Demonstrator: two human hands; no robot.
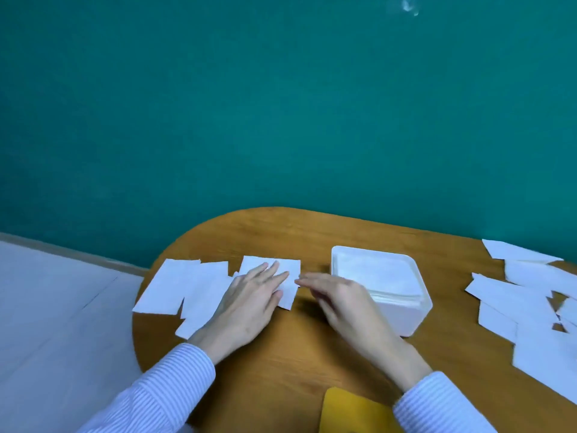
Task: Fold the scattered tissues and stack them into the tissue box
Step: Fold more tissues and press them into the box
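A white tissue box (pixel 415 314) stands open on the wooden table (pixel 281 354), with folded tissues stacked inside. Left of it lies a white tissue (pixel 288 267). My left hand (pixel 249 301) presses flat on that tissue with fingers spread. My right hand (pixel 340 298) hovers beside the tissue's right edge, fingertips almost touching it, in front of the box. More flat tissues (pixel 181 289) lie at the table's left end, partly overhanging the edge.
Several loose tissues (pixel 524 304) lie scattered at the right of the table. A yellow object (pixel 349 414) sits at the near edge between my sleeves. A teal wall rises behind the table; pale floor lies to the left.
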